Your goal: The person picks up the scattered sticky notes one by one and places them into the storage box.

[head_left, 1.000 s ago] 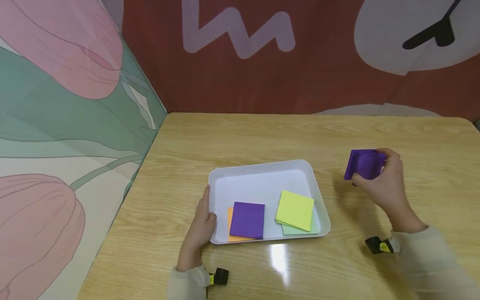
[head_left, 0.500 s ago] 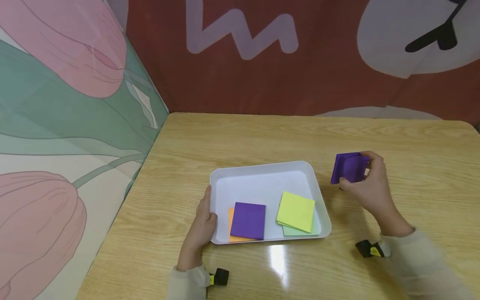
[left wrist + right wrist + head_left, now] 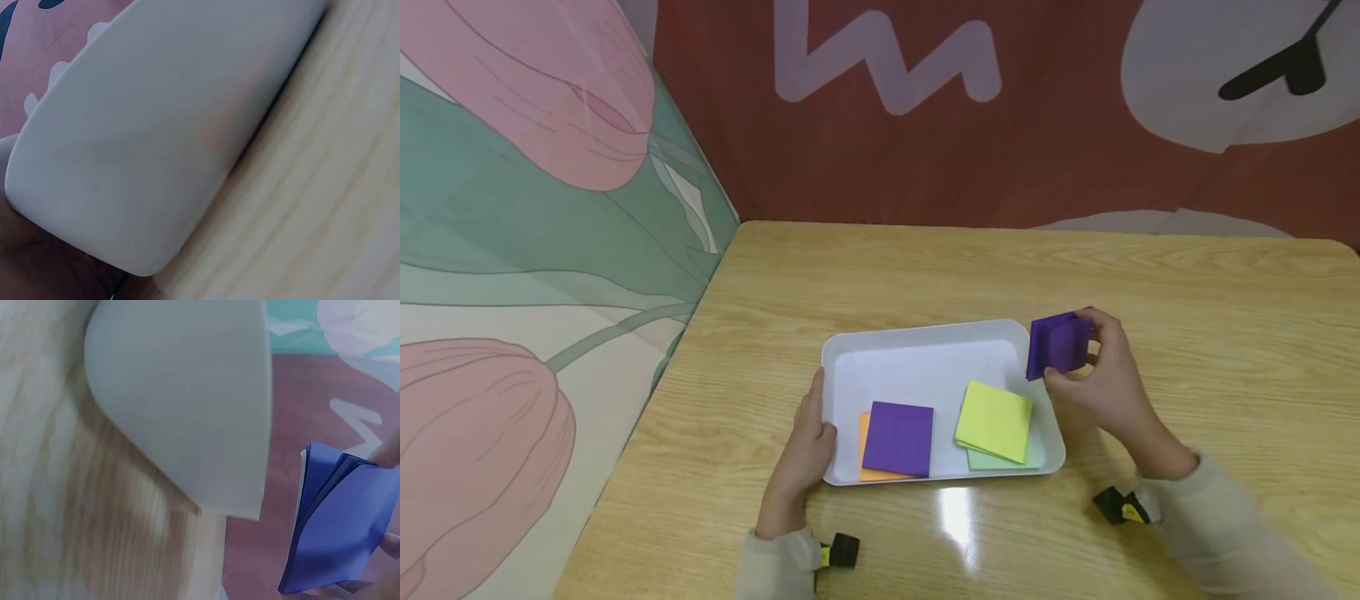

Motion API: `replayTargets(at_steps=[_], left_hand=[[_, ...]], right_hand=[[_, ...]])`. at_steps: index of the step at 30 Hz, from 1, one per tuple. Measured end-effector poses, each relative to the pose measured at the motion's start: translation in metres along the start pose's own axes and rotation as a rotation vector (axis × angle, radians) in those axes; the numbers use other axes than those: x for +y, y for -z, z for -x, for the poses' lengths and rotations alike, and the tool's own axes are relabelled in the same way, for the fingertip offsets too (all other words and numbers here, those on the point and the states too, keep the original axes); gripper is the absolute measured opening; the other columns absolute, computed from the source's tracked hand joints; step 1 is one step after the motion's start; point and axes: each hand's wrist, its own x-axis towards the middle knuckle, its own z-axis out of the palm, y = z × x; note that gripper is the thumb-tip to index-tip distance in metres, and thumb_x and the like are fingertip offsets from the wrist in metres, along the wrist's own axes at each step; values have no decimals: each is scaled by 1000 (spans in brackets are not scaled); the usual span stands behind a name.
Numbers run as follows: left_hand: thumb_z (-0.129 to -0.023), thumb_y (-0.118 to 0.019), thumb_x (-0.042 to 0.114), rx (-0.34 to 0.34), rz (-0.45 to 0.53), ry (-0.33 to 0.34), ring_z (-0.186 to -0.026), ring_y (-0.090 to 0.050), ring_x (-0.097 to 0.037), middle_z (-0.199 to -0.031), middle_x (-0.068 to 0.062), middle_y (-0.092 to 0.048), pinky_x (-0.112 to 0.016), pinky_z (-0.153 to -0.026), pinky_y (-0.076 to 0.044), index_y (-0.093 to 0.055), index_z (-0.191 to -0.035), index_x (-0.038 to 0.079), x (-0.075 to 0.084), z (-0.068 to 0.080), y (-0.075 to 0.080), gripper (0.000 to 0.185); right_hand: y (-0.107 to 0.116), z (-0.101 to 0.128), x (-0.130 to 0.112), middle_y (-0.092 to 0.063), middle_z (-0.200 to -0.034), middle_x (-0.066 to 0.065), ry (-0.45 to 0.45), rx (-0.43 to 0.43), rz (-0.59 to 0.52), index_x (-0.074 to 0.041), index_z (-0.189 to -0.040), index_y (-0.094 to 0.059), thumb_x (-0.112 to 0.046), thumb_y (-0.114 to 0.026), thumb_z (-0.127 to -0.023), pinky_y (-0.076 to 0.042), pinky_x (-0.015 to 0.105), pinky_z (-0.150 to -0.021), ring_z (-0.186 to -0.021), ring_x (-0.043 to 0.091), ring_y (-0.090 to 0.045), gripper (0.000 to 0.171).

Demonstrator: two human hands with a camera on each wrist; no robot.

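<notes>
My right hand (image 3: 1101,387) pinches a purple sticky note pad (image 3: 1067,342) between thumb and fingers, above the far right corner of a white tray (image 3: 917,333). In the right wrist view the pad (image 3: 340,531) looks bluish, and its sheets fan apart at the upper edge. My left hand (image 3: 801,446) lies along the tray's left side, index finger straight against the wall. Inside, a purple pad (image 3: 898,439) overlaps an orange pad (image 3: 865,454) at the front left. At the front right, yellow notes (image 3: 994,422) partly cover a light green pad (image 3: 1000,463).
The wooden table (image 3: 880,275) carries the tray near its middle. A red-brown patterned backdrop (image 3: 1037,158) stands behind the table, and a flower-printed panel (image 3: 610,250) runs along its left. Black wrist devices (image 3: 845,550) sit at both cuffs.
My right hand has moved left with the purple sticky note pad, from beside the tray to over its far right corner. The left hand and the notes in the tray stay put.
</notes>
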Motion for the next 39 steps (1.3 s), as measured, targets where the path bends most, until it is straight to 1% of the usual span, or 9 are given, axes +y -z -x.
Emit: replayTargets(at_steps=[2, 4, 9, 12, 18, 24, 28, 34, 39], left_hand=[[-78, -28, -9, 11, -8, -29, -125, -10, -32, -138, -24, -11, -45, -100, -13, -2, -139, 5, -1, 0, -1, 68], [-78, -28, -8, 17, -12, -38, -125, -10, -33, -137, -24, -12, -46, -100, -13, -2, -139, 5, -1, 0, -1, 68], [-79, -29, -8, -3, -11, 15, -126, -8, -29, -139, -21, -9, -44, -100, -12, -1, -139, 6, 0, 0, 1, 68], [-79, -29, -9, -12, -12, 31, -126, -8, -30, -139, -21, -9, -45, -100, -12, -1, -139, 6, 0, -1, 1, 68], [-80, -29, -9, -14, -10, 48, -126, -9, -28, -139, -19, -10, -42, -100, -12, -1, -139, 8, -1, -2, 1, 68], [-79, -30, -8, -8, -16, 46, -125, -10, -30, -139, -21, -11, -44, -100, -13, -1, -139, 7, -1, -1, 0, 68], [-79, -31, -9, -7, -25, 32, -125, -11, -31, -138, -21, -12, -44, -100, -14, -2, -139, 6, -1, -1, 0, 68], [-79, -31, -9, -7, -29, 37, -125, -12, -31, -138, -22, -12, -44, -100, -13, -2, -139, 6, 0, -1, 1, 68], [-78, -31, -9, -7, -31, 29, -124, -12, -32, -138, -23, -12, -45, -100, -13, -2, -139, 5, 0, -1, 1, 69]], right_hand=[[-4, 0, -1, -25, -125, 27, 4, -14, -12, 8, -127, -19, 5, -63, -65, -33, 51, -77, -106, 39, -30, 76], [-7, 1, -2, -26, -124, 27, 7, -22, -22, 9, -127, -20, 5, -63, -64, -33, 51, -78, -105, 39, -31, 76], [-14, 3, -3, -29, -120, 26, 11, -55, -44, 8, -126, -21, 6, -63, -63, -33, 51, -79, -104, 38, -32, 76], [-18, 5, -2, -30, -119, 25, 24, -79, -58, 7, -126, -22, 6, -64, -63, -33, 52, -80, -104, 38, -33, 75], [-24, 6, -1, -30, -120, 24, 52, -105, -64, 7, -125, -24, 7, -63, -63, -35, 50, -80, -105, 37, -33, 74], [-26, 8, -2, -29, -121, 25, 65, -119, -57, 7, -124, -25, 7, -63, -62, -35, 53, -80, -105, 39, -33, 73], [-25, 9, -2, -30, -120, 24, 111, -133, -47, 8, -122, -27, 8, -63, -60, -36, 53, -80, -105, 37, -34, 72], [-25, 13, -1, -33, -117, 24, 195, -167, 5, 8, -120, -32, 8, -66, -56, -38, 52, -79, -103, 34, -35, 73], [-27, 16, 0, -35, -115, 22, 230, -215, 105, 3, -118, -36, 1, -69, -54, -40, 48, -73, -97, 30, -37, 72]])
